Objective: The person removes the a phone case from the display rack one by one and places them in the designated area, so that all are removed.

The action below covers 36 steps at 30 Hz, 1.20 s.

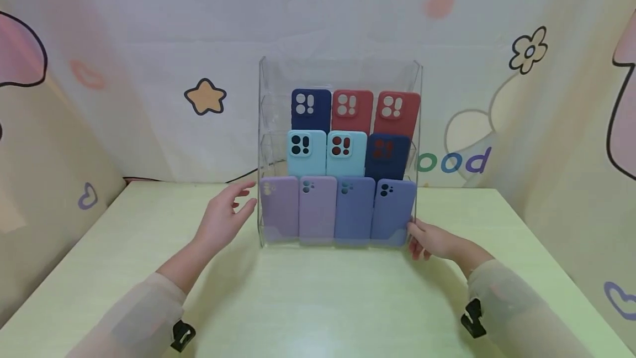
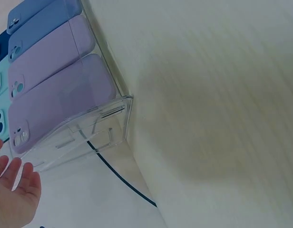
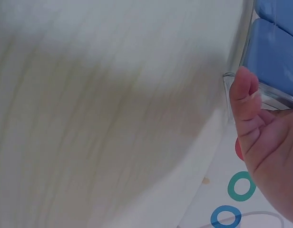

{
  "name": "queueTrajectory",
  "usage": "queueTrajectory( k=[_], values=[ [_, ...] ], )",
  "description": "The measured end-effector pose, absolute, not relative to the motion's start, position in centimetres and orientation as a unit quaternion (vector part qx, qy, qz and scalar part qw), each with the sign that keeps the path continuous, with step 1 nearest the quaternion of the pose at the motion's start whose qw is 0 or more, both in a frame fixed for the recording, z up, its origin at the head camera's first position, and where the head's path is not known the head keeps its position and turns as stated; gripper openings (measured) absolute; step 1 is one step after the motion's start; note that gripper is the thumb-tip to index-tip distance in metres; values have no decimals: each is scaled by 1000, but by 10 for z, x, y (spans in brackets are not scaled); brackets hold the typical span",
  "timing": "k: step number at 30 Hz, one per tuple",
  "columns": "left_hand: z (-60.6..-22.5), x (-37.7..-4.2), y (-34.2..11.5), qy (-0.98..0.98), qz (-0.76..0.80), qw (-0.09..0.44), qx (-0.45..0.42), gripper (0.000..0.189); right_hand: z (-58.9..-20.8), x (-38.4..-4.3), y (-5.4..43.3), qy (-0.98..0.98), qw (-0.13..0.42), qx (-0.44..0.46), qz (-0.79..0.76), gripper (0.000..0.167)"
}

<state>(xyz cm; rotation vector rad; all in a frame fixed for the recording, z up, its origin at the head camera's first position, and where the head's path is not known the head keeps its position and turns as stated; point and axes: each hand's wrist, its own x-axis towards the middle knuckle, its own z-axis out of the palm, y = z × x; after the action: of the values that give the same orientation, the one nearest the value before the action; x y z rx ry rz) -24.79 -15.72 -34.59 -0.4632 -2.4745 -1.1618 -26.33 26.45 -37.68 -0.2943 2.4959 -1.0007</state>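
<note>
A clear stepped display rack (image 1: 340, 73) stands upright on the table, holding phone cases in three filled tiers. Beside its left side, my left hand (image 1: 222, 215) is held with relaxed, slightly bent fingers and nothing in them. The left wrist view shows that hand (image 2: 15, 194) by the rack's transparent side panel (image 2: 108, 116). At the lower right corner, my right hand (image 1: 429, 241) grips the rack's edge with curled fingers. Closer up, in the right wrist view, the right hand (image 3: 270, 142) covers part of that corner; its thumb is hidden.
Lilac (image 1: 280, 209) and blue-violet cases (image 1: 355, 211) fill the front tier. Light blue (image 1: 306, 164) and navy cases (image 1: 387, 167) stand behind them, with red cases (image 1: 351, 117) higher up. A patterned curtain (image 1: 149, 70) hangs behind the pale table (image 1: 328, 303).
</note>
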Motion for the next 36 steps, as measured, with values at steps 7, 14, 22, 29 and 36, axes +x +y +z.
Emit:
queueTrajectory(
  k=[7,14,22,29,36],
  values=[
    [-344,-258,-155,-874,-423,163,-172,37,-375,-263,263,900,219,-104,-362,39],
    [-337,-263,-151,-872,-430,153,-175,38,-367,-264,269,921,190,-120,-318,43],
    [-338,-268,-149,-879,-436,101,-161,39,-362,-270,269,937,136,-135,-292,36],
    [-336,-270,-149,-875,-455,90,-139,37,-363,-268,263,953,68,-119,-270,37],
    [-334,-270,-150,-868,-476,86,-114,34,-360,-269,256,967,-19,-100,-233,41]
  ],
)
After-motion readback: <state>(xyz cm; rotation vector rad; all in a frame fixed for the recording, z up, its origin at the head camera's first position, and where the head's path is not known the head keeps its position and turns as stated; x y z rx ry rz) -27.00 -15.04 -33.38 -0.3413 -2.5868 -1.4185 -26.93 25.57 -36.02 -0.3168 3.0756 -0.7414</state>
